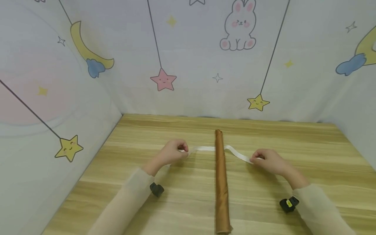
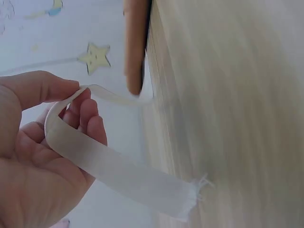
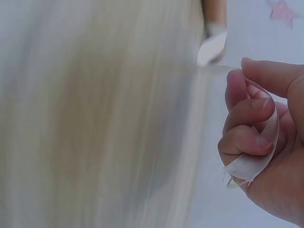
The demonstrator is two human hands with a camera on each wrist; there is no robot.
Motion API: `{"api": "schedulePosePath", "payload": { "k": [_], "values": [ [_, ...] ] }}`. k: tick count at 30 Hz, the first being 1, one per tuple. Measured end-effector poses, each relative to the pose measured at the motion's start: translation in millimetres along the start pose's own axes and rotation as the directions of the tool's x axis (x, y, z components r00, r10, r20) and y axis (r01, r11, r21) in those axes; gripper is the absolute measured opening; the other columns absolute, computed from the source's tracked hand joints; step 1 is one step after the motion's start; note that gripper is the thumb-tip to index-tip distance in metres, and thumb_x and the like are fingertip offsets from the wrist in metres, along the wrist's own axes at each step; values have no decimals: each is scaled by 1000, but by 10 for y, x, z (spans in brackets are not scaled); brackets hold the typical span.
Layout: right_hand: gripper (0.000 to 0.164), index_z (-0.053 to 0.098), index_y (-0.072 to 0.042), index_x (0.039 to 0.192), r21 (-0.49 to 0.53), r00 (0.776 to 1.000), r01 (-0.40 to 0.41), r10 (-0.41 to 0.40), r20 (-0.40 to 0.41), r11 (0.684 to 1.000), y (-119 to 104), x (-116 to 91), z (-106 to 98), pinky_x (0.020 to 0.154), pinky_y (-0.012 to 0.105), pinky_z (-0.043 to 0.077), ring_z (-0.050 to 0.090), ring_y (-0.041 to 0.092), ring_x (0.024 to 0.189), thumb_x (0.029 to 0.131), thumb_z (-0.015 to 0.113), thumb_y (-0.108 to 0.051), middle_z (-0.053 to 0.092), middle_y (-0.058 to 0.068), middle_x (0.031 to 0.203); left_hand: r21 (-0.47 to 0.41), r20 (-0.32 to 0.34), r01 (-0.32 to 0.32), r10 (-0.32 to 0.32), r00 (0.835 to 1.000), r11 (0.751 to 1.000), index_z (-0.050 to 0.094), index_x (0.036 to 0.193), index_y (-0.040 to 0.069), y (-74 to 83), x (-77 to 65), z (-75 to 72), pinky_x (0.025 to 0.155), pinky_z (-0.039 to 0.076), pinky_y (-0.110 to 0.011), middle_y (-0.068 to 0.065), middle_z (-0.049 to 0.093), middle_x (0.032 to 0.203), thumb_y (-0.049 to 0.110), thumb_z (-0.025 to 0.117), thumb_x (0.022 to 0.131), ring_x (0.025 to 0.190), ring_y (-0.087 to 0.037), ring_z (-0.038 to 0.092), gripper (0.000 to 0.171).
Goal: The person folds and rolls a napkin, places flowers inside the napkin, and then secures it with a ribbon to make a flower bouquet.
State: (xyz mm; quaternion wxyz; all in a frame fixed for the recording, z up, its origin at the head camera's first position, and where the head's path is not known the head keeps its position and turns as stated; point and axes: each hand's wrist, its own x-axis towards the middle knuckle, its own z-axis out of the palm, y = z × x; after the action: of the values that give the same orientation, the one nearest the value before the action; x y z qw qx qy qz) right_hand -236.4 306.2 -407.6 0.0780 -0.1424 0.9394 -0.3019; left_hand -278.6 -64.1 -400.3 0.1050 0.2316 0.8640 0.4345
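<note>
A long roll of shiny brown cloth (image 1: 221,186) lies lengthwise on the table. A narrow white ribbon (image 1: 205,148) runs crosswise near its far end, and its middle is hidden at the roll, apparently beneath it. To the left, my left hand (image 1: 173,152) pinches the ribbon between thumb and forefinger. In the left wrist view, a loose ribbon tail (image 2: 128,175) with a frayed end hangs past the palm. On the other side, my right hand (image 1: 271,161) pinches the opposite part. The right wrist view shows that frayed tail (image 3: 251,166) tucked along the curled fingers.
The wood-grain table (image 1: 141,130) meets a pale cloth backdrop (image 1: 194,101) printed with stars, moons and a rabbit at its back and sides. A small black camera (image 1: 157,189) sits at the left wrist, another black camera (image 1: 288,205) at the right.
</note>
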Motion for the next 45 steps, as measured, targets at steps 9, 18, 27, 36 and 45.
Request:
{"api": "schedulePosePath", "payload": {
  "k": [9, 18, 27, 36, 45],
  "values": [
    [14, 62, -14, 84, 62, 998, 66, -67, 17, 996, -298, -68, 236, 59, 22, 41, 47, 7, 66, 87, 57, -27, 58, -6, 77, -40, 185, -100, 106, 977, 994, 62, 97, 0, 248, -98, 333, 78, 47, -27, -9, 62, 97, 2, 52, 83, 89, -13, 54, 17],
    [13, 60, -17, 81, 64, 989, 146, -146, -12, 987, -442, -137, 410, 61, 21, 40, 46, 5, 68, 87, 58, -28, 57, -7, 77, -47, 182, -122, 129, 975, 991, 64, 91, -1, 260, -129, 534, 77, 47, -24, -9, 64, 95, 1, 53, 84, 92, -14, 57, 14],
    [11, 61, -11, 94, 114, 978, 210, -208, -34, 971, -544, -160, 475, 63, 22, 43, 50, 5, 70, 87, 59, -20, 60, -3, 79, -93, 198, -133, 149, 969, 987, 64, 89, 1, 307, -142, 662, 75, 45, -21, -6, 64, 91, 0, 50, 86, 84, -8, 54, 14],
    [12, 67, -13, 91, 79, 969, 242, -245, 38, 967, -549, -178, 546, 68, 22, 45, 52, 1, 76, 88, 56, -15, 66, -3, 89, -59, 232, -127, 138, 963, 990, 64, 83, 3, 359, -165, 782, 59, 43, -17, -5, 63, 85, -2, 54, 81, 67, -4, 48, 11],
    [10, 66, -17, 85, 195, 966, 163, -196, 167, 967, -650, -224, 608, 53, 19, 41, 46, 2, 61, 80, 66, -26, 60, -6, 75, -95, 296, -29, 56, 953, 995, 61, 75, 11, 379, -206, 897, 53, 42, -19, 6, 56, 79, 12, 75, 70, 62, -4, 48, 15]
  ]
}}
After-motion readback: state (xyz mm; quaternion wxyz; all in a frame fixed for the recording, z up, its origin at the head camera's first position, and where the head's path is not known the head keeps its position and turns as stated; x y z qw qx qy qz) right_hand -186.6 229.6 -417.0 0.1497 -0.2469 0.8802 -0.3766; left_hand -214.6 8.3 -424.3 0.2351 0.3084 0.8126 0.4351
